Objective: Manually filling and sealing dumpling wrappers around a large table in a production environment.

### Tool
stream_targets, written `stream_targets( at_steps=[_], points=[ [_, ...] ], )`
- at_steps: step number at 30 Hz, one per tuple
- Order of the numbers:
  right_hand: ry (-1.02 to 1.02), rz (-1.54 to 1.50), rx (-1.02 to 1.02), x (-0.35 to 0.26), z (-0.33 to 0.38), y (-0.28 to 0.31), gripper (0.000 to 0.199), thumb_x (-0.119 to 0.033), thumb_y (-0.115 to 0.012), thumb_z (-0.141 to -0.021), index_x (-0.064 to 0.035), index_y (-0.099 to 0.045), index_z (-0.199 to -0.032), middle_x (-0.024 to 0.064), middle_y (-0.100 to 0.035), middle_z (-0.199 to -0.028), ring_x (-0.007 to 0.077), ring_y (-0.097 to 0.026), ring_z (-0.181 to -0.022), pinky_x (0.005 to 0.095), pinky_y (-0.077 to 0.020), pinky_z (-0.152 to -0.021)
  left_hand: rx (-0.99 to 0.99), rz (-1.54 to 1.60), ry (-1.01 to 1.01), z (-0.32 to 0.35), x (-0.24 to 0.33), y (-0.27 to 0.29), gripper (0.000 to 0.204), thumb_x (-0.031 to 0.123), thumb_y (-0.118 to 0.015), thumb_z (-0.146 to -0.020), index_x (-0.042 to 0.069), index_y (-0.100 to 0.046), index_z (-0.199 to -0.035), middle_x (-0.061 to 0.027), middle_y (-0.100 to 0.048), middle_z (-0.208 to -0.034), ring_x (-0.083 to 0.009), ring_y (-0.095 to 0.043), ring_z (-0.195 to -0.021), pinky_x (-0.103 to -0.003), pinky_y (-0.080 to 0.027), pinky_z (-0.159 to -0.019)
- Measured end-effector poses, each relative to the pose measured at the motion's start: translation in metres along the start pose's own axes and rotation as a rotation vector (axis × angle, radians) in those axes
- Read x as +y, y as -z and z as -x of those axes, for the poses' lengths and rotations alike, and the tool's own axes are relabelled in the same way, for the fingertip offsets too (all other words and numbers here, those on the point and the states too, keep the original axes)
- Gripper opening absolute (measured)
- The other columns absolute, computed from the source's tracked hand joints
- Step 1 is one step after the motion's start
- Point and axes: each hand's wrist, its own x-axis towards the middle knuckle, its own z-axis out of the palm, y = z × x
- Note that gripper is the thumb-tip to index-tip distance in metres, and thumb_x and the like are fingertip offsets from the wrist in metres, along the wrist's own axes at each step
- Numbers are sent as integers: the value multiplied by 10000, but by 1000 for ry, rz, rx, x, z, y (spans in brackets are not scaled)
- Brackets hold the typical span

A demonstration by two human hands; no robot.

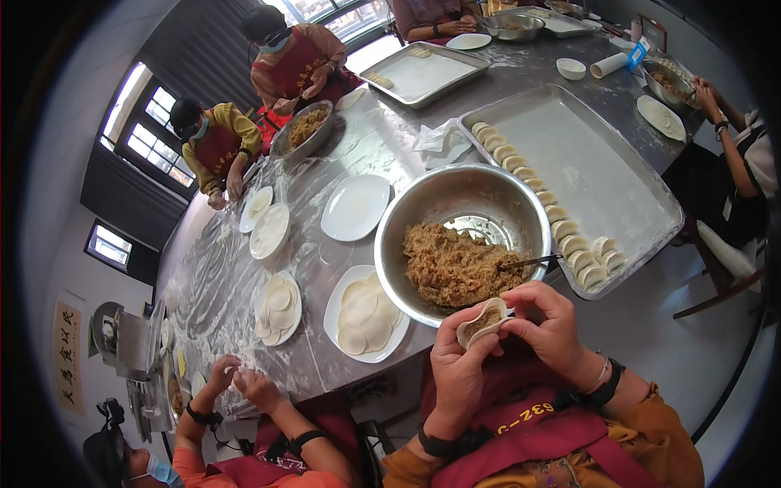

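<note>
A filled dumpling wrapper (482, 323) was held between both hands, below and right of the frame's centre.
The pale, thin dough was curved into an open pouch, with brown, crumbly filling exposed inside; its edge was pinched by the nearly closed fingertips of the right hand (543, 324), while its other side was cradled by the half-curled left hand (460, 364). Just above, coarse mince (455, 264) was heaped in a shiny round steel bowl (451, 189), over whose rim a dark handle (534, 261) projected near the right hand. Crescent dumplings (556, 214) were lined along a metal tray (606, 175) at upper right; the grey surface (320, 262) was streaked with flour.
</note>
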Motion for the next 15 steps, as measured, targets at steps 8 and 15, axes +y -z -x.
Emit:
stream_targets(
  at_steps=[8, 15],
  points=[
    [402, 296, -77, 7, -3, 9, 174, 3, -695, -723, -23, -629, -882, 83, -595, -823, 144, -586, -672, 246, -460, -597, -84, 2, 69, 1, 6, -3, 330, -72, -556, -829, -4, -513, -1149, -138, -575, -1160, -147, -616, -859, -228, -505, -658],
    [191, 209, -126, -9, -6, 9, 159, 18, -689, -720, -25, -638, -864, 81, -581, -861, 151, -577, -672, 253, -466, -598, -126, -19, 86, 2, 6, 2, 334, -74, -553, -827, 8, -518, -1149, -126, -579, -1156, -143, -615, -853, -218, -500, -654]
  ],
)
